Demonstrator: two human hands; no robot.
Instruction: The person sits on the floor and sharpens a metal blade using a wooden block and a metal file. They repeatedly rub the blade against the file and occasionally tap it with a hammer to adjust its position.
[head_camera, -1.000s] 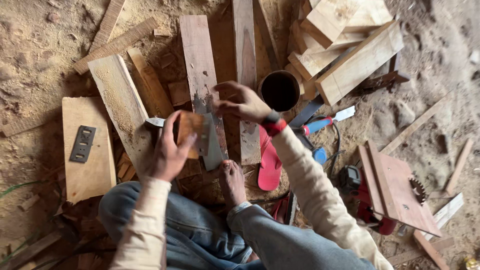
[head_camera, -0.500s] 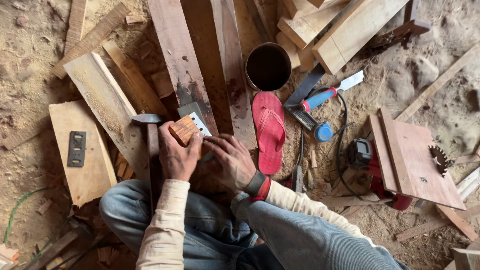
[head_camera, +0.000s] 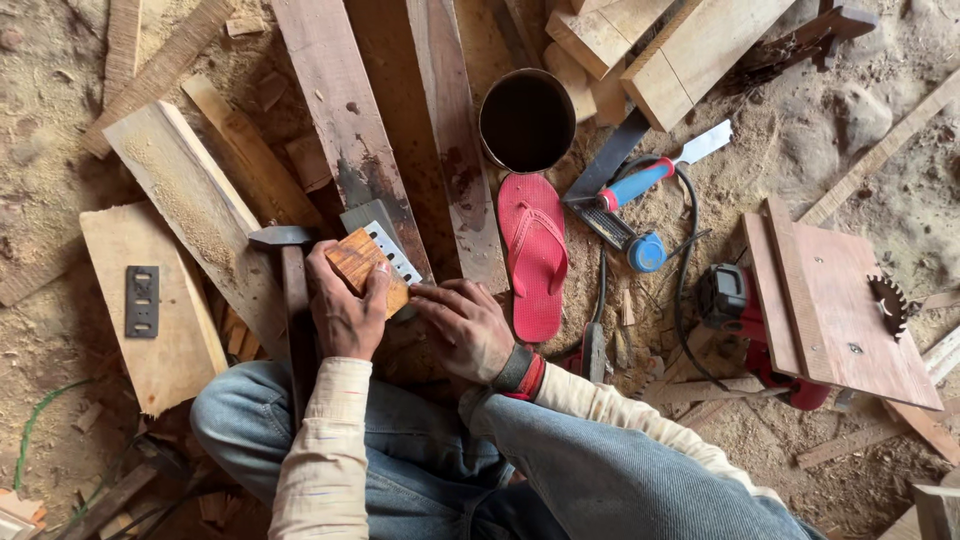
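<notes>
Sawdust-strewn ground (head_camera: 60, 340) littered with planks and offcuts fills the head view. At its centre the left hand (head_camera: 345, 310) is clamped around a small wooden block (head_camera: 368, 270), fingers wrapped over its near end, apparently pressing it down on a grey perforated metal plate (head_camera: 385, 245) that pokes out just beyond the grip. The right hand (head_camera: 465, 330) lies beside it, fingers spread flat and holding nothing, seemingly bracing the work. A hammer (head_camera: 285, 250) lies just left of the grip; a red flip-flop (head_camera: 535, 255) and dark round tin (head_camera: 527, 120) sit to its right.
</notes>
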